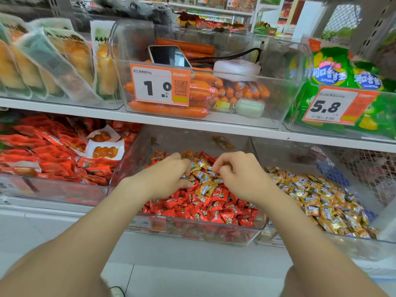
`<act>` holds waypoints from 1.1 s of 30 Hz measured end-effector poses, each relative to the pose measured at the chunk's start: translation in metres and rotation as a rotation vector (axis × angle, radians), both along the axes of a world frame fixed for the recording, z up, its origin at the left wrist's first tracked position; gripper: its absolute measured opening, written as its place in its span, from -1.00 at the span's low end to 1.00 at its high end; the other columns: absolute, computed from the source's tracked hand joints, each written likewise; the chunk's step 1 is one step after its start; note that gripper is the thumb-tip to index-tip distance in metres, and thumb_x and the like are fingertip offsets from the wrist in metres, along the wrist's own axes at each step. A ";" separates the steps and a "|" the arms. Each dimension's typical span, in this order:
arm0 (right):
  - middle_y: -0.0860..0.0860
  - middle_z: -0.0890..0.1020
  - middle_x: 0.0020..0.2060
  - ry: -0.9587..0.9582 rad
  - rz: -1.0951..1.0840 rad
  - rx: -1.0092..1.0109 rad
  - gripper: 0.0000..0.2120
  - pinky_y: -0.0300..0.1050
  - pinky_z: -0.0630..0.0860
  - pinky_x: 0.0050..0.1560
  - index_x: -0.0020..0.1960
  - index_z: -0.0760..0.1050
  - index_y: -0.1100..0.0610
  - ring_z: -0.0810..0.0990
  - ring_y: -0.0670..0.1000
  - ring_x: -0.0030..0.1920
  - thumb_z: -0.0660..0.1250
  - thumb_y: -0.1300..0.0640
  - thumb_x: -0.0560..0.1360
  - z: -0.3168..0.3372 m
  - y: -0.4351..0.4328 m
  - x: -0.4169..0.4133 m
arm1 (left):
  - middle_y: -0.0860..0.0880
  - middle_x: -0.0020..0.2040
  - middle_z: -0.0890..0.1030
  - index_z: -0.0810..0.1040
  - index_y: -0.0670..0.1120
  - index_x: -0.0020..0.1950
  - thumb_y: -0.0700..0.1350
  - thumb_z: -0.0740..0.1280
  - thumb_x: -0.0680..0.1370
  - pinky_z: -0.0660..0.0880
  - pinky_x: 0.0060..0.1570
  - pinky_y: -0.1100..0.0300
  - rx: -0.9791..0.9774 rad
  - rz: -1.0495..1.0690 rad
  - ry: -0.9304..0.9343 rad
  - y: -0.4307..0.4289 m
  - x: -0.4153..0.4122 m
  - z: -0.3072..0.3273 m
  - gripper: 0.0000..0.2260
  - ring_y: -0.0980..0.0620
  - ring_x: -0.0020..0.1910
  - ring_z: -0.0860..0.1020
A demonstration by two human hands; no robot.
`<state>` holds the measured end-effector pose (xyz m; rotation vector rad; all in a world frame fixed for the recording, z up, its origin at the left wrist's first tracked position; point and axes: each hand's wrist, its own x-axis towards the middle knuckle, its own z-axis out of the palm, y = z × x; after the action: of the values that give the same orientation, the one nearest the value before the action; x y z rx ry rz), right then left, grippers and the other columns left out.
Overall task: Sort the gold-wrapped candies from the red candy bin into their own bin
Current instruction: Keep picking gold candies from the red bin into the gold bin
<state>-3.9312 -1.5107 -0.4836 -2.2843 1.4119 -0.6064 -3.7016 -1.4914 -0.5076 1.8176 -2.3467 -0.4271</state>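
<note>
Gold candies (204, 181) sit in a loose heap on top of the red candies (214, 211), toward the back-middle of the red candy bin (130, 166), which is on the lower shelf (85, 116). The gold bin (321, 249) stands just beside it on the right and is already well filled with the same wrappers. Step in hand: gather a batch of gold ones. To do it well, rake only the top layer, keep the fingers shallow so no red ones come along, check the handful, then lift over the shared wall and drop it in the right bin. More gold is probably buried, so stir afterwards. Left hand (169, 174) has its fingers curled down into the left edge of the heap and grips a few gold candies against the thumb. Right hand (240, 174) has its fingers bent tight, tips and thumb pinching a gold wrapper at the right edge of the heap. The hands are near each other, not touching. Left of the red candy bin is a bin of red packets (49, 151). On the shelf above are sausages (167, 110) with a phone (169, 55) lying on them.
</note>
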 end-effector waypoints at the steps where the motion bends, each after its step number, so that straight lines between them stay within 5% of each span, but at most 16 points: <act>1: -0.08 0.62 -0.42 0.039 -0.014 -0.008 -0.84 0.00 0.63 -0.27 -0.05 0.65 -0.06 0.57 -0.08 -0.42 0.28 0.03 0.53 -0.002 -0.001 0.001 | 0.00 0.09 0.43 0.48 0.01 0.08 0.10 0.39 0.64 0.47 0.14 0.00 -0.008 -0.003 0.013 0.001 0.001 0.001 -0.80 -0.04 0.09 0.49; 3: -0.12 0.64 -0.30 0.181 -0.024 -0.014 -0.62 -0.02 0.63 -0.13 0.00 0.61 -0.09 0.65 -0.05 -0.22 0.32 -0.36 0.43 -0.008 0.000 0.004 | 0.03 0.03 0.49 0.49 0.01 0.07 0.08 0.32 0.68 0.48 0.10 0.01 -0.065 -0.012 0.052 0.001 0.004 0.001 -0.84 -0.01 0.07 0.51; 5: -0.10 0.64 -0.15 0.323 -0.021 -0.018 -0.42 0.03 0.63 -0.04 0.06 0.59 -0.07 0.64 0.04 -0.09 0.33 -0.53 0.37 -0.016 0.000 0.010 | 0.05 -0.05 0.57 0.49 0.02 0.11 0.06 0.23 0.72 0.52 0.03 -0.02 -0.125 -0.007 0.113 0.001 0.005 0.002 -0.86 0.03 -0.01 0.56; 7: -0.04 0.63 -0.14 0.349 0.003 -0.020 -0.44 0.07 0.63 -0.03 0.06 0.61 -0.01 0.62 0.07 -0.09 0.42 -0.47 0.38 -0.020 -0.001 0.015 | 0.05 -0.11 0.62 0.51 0.01 0.12 0.01 0.16 0.74 0.54 -0.01 -0.07 -0.156 -0.004 0.138 -0.001 0.004 0.004 -0.84 0.04 -0.08 0.58; 13: 0.00 0.68 -0.26 0.194 0.068 0.117 -0.93 -0.08 0.54 -0.22 -0.11 0.65 -0.05 0.58 -0.04 -0.31 0.45 -0.03 0.43 -0.009 -0.004 0.008 | -0.06 -0.24 0.56 0.46 0.00 -0.17 0.14 0.09 0.64 0.56 -0.17 -0.07 -0.278 0.150 -0.001 -0.015 -0.007 0.008 -0.68 -0.18 -0.25 0.54; 18: -0.06 0.59 -0.40 -0.018 0.047 0.249 -0.86 -0.21 0.43 -0.38 0.15 0.62 -0.03 0.48 -0.10 -0.46 0.30 0.04 0.67 -0.006 -0.011 -0.012 | 0.03 -0.25 0.56 0.48 0.04 -0.14 0.27 0.34 0.61 0.52 -0.20 0.00 -0.269 0.055 0.066 -0.035 -0.003 0.000 -0.67 -0.10 -0.19 0.58; 21: 0.06 0.61 -0.34 -0.220 0.012 0.399 -0.84 -0.20 0.43 -0.36 0.18 0.64 0.01 0.50 -0.05 -0.41 0.29 0.09 0.70 -0.003 -0.013 -0.018 | 0.01 0.08 0.64 0.61 0.04 0.21 0.01 0.32 0.69 0.55 0.14 -0.03 -0.226 -0.063 0.095 -0.049 -0.003 -0.009 -0.85 -0.07 0.12 0.61; 25: 0.14 0.70 -0.25 -0.295 0.015 0.405 -0.85 -0.08 0.47 -0.31 0.20 0.62 0.05 0.52 0.01 -0.38 0.31 0.17 0.68 -0.004 -0.011 -0.016 | -0.02 0.46 0.51 0.47 0.05 0.54 -0.10 0.27 0.71 0.36 0.46 0.04 -0.079 -0.174 0.035 -0.059 -0.008 -0.019 -0.62 -0.05 0.45 0.44; 27: 0.09 0.69 -0.24 -0.349 -0.016 0.365 -0.76 -0.07 0.41 -0.34 0.15 0.64 0.01 0.47 -0.02 -0.39 0.23 0.22 0.67 -0.006 -0.015 -0.015 | 0.00 0.45 0.53 0.46 0.09 0.54 -0.05 0.29 0.71 0.36 0.46 0.01 -0.016 -0.188 0.022 -0.061 -0.008 -0.020 -0.63 -0.04 0.45 0.45; 30: -0.01 0.49 -0.48 -0.270 -0.065 0.211 -0.67 -0.12 0.31 -0.38 -0.09 0.69 -0.02 0.36 -0.05 -0.50 0.17 0.19 0.60 -0.007 -0.019 -0.012 | 0.05 0.36 0.55 0.49 0.16 0.43 0.04 0.32 0.69 0.41 0.39 -0.01 0.043 -0.186 0.052 -0.059 -0.005 -0.016 -0.70 0.00 0.36 0.47; 33: 0.01 0.61 -0.44 -0.135 -0.005 0.115 -0.71 -0.12 0.47 -0.39 0.02 0.67 -0.05 0.50 -0.03 -0.51 0.19 0.17 0.66 -0.010 -0.016 -0.009 | 0.02 0.20 0.50 0.47 0.16 0.33 0.10 0.32 0.68 0.41 0.29 0.00 0.092 -0.183 0.042 -0.053 -0.006 -0.013 -0.78 0.00 0.26 0.44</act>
<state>-3.9399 -1.5271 -0.4933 -2.1101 1.3526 -0.6510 -3.7079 -1.5447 -0.5202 1.6180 -2.5132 -0.5999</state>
